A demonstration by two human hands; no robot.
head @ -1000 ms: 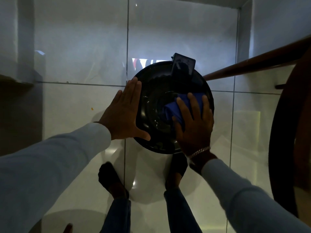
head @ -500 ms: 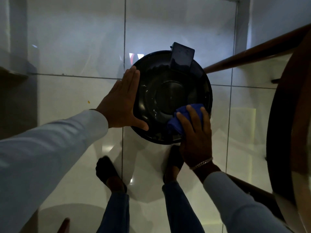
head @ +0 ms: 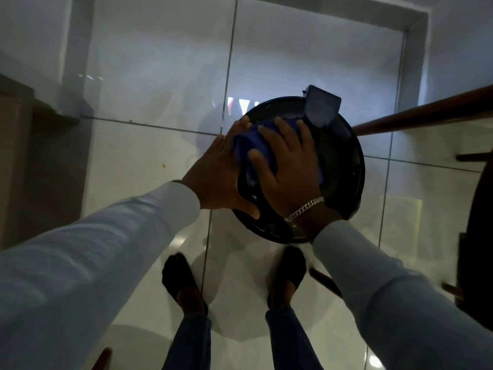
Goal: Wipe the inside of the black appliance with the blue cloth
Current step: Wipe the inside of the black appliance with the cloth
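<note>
Most of the frame is filled by a glossy floor of large pale tiles (head: 160,76), seen from above, with dark grout lines crossing near the centre. Along the right edge a dark rounded piece of wooden furniture (head: 480,249) is seen, and a brown wooden rail (head: 426,113) runs from it toward the middle right.

The black appliance (head: 344,169), a round bowl-shaped body with a boxy block on its upper rim, is placed right of centre, upper middle of the frame, its open side turned up to the camera. Two pale long sleeves enter from the lower left and lower right corners. Below the appliance, at lower centre, two feet in dark footwear (head: 184,284) and blue trouser legs are visible.

The left hand (head: 216,177) is laid flat and spread against the appliance's left rim, fingers straight and together, thumb resting on the lower left edge; nothing is gripped by it. The right hand (head: 290,166) is spread wide, palm down, inside the left part of the bowl, and the blue cloth (head: 253,150) is pressed under its fingers against the inner surface. The cloth is bunched, showing between and beside the fingers and touching the left hand's fingertips. A silver chain bracelet (head: 304,209) is worn on the right wrist.
</note>
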